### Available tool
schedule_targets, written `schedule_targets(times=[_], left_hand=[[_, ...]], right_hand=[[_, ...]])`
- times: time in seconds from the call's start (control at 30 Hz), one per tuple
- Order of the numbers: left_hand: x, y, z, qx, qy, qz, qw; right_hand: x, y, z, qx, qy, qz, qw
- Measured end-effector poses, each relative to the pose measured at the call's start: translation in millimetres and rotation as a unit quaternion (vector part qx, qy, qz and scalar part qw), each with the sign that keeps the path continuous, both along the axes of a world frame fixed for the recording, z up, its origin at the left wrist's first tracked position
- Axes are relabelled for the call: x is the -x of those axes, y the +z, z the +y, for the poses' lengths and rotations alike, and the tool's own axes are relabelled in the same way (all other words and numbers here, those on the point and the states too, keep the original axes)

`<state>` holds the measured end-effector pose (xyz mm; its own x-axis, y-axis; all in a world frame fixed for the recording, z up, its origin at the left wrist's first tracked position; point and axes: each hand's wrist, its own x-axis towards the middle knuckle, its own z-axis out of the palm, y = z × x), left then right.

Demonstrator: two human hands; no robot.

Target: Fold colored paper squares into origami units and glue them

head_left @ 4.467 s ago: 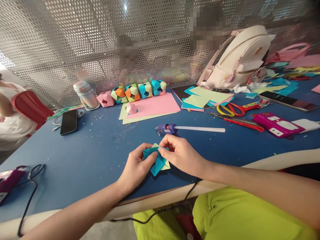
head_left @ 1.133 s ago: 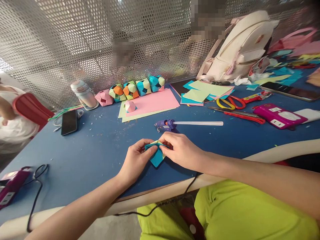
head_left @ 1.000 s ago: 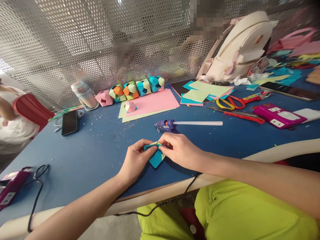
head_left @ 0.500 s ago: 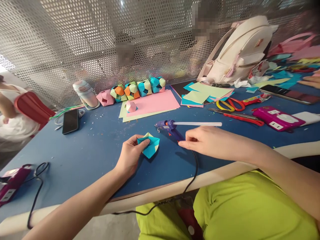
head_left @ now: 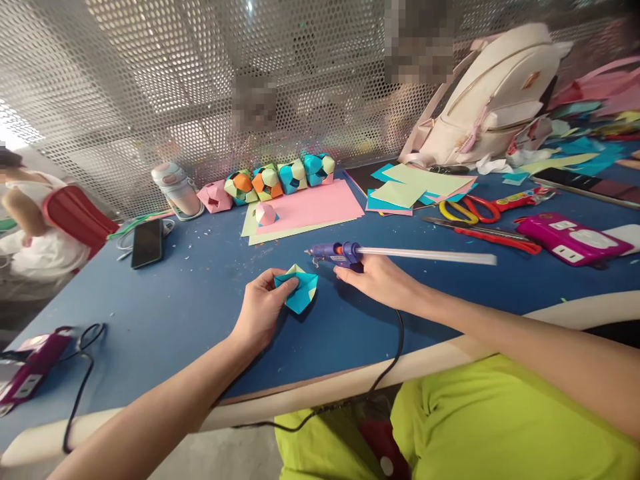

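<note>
Between the thumb and fingers of my left hand (head_left: 263, 303) is a folded paper piece (head_left: 302, 293), blue with pale green corners. My right hand (head_left: 381, 280) is wrapped round the handle of a purple glue gun (head_left: 333, 253). A long clear glue stick (head_left: 430, 255) juts out of the gun's back, toward the right. The gun's nozzle points left, just above and beyond the paper piece, apart from it. From below my right hand the black cord (head_left: 400, 347) runs down over the table edge.
Several folded paper balls (head_left: 267, 182) stand in a row at the back, by pink paper sheets (head_left: 320, 203). Scissors (head_left: 477, 209), a purple power strip (head_left: 570, 238) and a backpack (head_left: 495, 100) are on the right. A phone (head_left: 147, 244) and bottle (head_left: 175, 190) stand left.
My right hand has moved left and closed round the glue gun's handle; the gun is now gripped, its nozzle slightly further left. My left hand still holds the paper piece in place.
</note>
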<state>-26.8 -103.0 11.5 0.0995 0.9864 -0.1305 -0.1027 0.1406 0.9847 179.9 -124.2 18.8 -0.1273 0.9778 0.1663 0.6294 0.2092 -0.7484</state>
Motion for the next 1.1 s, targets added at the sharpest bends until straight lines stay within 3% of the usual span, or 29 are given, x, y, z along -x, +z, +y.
schedule_targets(times=[0.23,0.47,0.7,1.1], left_hand=[[2,-2.1,3,-0.024,0.009,0.012,1.000],[2,-2.4,2,-0.032,0.004,0.025,0.999],[1,-4.2,1,-0.022,-0.005,0.031,0.999],[0,-0.6,-1,-0.014,0.000,0.022,1.000]], right_hand=[[13,19.5,-29,-0.091,0.046,-0.061,0.993],[22,9.2,-30,-0.169,0.054,-0.146,0.973],[20,7.4,-30,-0.213,0.061,-0.170,0.960],[19,10.0,-32,-0.198,0.046,-0.182,0.962]])
